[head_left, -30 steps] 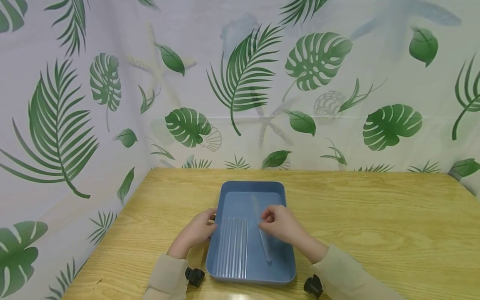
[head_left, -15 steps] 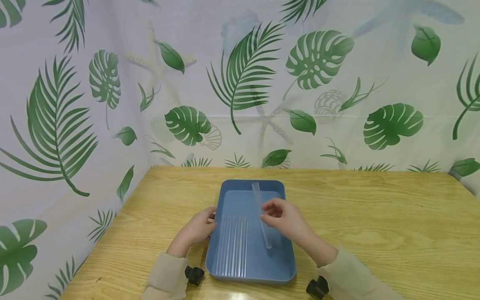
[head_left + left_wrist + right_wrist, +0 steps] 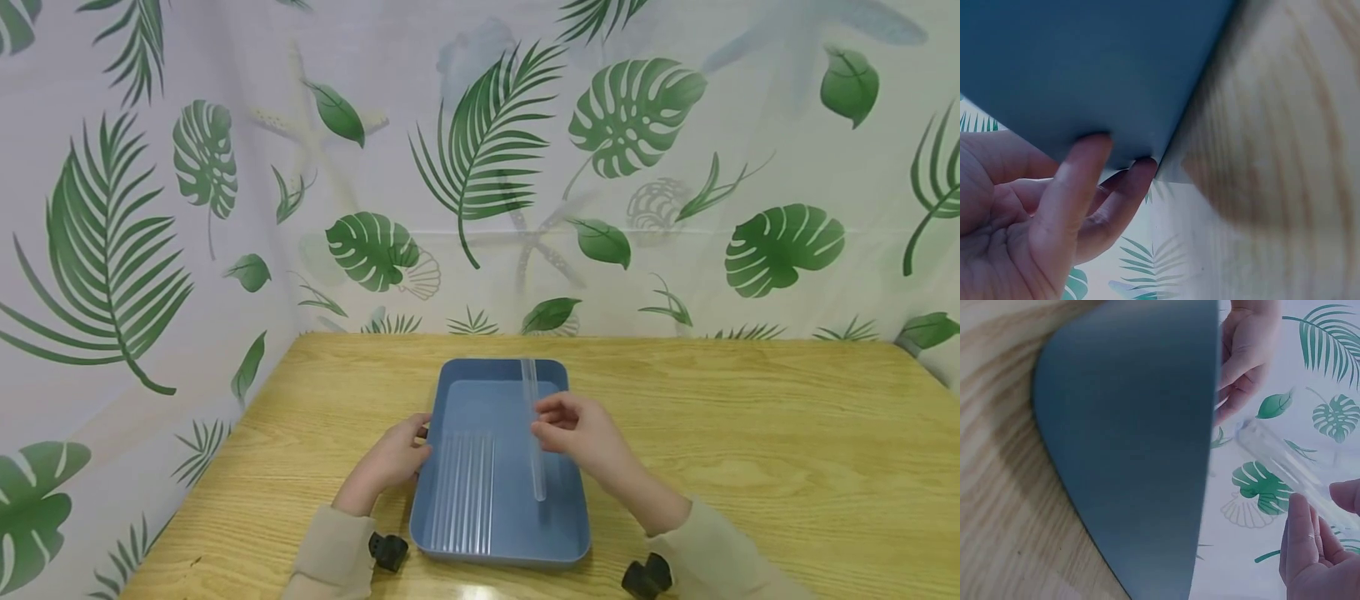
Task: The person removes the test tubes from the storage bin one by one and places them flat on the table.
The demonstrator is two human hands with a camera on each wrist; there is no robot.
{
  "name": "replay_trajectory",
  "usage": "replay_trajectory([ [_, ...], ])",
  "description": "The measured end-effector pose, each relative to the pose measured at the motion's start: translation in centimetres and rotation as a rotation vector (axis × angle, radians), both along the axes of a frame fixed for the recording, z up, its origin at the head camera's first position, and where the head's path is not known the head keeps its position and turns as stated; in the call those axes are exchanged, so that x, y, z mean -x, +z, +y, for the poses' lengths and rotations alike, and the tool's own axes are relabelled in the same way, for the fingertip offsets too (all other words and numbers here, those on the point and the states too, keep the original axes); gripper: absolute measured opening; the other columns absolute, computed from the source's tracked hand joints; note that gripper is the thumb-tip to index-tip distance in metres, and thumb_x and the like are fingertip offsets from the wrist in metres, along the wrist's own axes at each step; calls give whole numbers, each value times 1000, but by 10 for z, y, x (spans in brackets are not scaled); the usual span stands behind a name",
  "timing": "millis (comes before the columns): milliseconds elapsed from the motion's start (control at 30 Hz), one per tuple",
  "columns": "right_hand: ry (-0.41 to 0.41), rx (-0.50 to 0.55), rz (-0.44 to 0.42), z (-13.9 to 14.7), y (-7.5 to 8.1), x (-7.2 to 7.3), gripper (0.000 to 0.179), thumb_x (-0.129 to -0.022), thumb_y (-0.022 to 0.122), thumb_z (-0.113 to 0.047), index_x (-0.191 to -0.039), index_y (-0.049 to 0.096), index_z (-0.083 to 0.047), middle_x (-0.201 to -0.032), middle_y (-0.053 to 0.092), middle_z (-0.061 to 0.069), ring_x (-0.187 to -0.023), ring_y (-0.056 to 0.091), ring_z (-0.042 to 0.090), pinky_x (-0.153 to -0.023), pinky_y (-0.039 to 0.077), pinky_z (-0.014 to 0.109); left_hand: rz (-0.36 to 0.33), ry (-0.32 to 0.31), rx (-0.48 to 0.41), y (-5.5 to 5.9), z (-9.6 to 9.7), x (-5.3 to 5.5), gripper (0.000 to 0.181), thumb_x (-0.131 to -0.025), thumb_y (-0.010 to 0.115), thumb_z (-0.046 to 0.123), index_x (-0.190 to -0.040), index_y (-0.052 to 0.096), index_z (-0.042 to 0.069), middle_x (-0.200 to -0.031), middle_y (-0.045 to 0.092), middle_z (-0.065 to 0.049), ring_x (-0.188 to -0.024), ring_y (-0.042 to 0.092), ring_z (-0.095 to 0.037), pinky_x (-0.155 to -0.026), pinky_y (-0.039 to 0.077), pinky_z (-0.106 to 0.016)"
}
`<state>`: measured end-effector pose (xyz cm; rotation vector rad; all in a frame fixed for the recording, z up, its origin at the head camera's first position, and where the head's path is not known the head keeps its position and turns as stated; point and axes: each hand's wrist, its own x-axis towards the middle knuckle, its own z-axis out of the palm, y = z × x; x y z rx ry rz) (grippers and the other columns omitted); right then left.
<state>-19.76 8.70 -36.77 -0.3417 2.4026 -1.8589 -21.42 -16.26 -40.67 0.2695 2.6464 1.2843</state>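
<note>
A blue rectangular tray (image 3: 517, 533) sits on the table. My left hand (image 3: 393, 457) holds its left side at the rim; in the left wrist view fingertips (image 3: 1100, 140) press the outer wall. Over the right part of the tray, my right hand (image 3: 573, 429) pinches a clear test tube (image 3: 532, 383) between thumb and fingers. The tube slants slightly, its rounded end toward me. In the right wrist view the test tube (image 3: 1285, 459) is raised past the tray's edge. A row of several clear test tubes (image 3: 462, 500) lies side by side in the tray's left half.
The wooden table (image 3: 735, 442) extends to both sides of the tray. A white cloth (image 3: 675, 250) printed with green leaves hangs behind and along the left. Black wrist cameras (image 3: 387, 552) sit at both sleeves.
My right hand has lifted the test tube from low in the tray and shifted it a little to the right, turning it straighter. The left hand and the row of tubes have stayed put.
</note>
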Motion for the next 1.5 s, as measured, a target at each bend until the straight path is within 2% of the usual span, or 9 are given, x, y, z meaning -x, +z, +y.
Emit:
replay_trajectory([
  [300, 7, 59, -56, 15, 4, -2, 28, -83, 58, -4, -106, 50, 11, -86, 55, 11, -77, 58, 18, -69, 50, 35, 3, 2, -6, -1, 0, -1, 44, -88, 42, -1, -131, 34, -7, -115, 47, -26, -95, 53, -34, -55, 48, -32],
  [733, -13, 53, -73, 42, 4, -5, 31, -85, 57, -6, -108, 48, 14, -84, 54, 9, -77, 57, 15, -71, 50, 34, 2, -4, -13, 0, -1, -1, 44, -88, 42, -2, -130, 35, -7, -115, 48, -25, -92, 55, -31, -55, 48, -32],
  [1033, -28, -5, -80, 59, -1, -3, 33, -85, 58, -12, -107, 49, 11, -87, 56, 11, -80, 57, 18, -71, 50, 33, 12, -12, -15, -1, -2, 0, 43, -88, 42, -2, -130, 35, -7, -115, 48, -25, -92, 55, -30, -54, 48, -31],
  [1500, -71, -70, -120, 70, -9, -2, 30, -86, 57, -13, -104, 50, 11, -88, 54, 11, -79, 55, 16, -69, 50, 31, 4, -12, -21, -1, -2, 0, 43, -89, 41, -1, -131, 35, -5, -116, 48, -24, -91, 56, -29, -54, 48, -31],
])
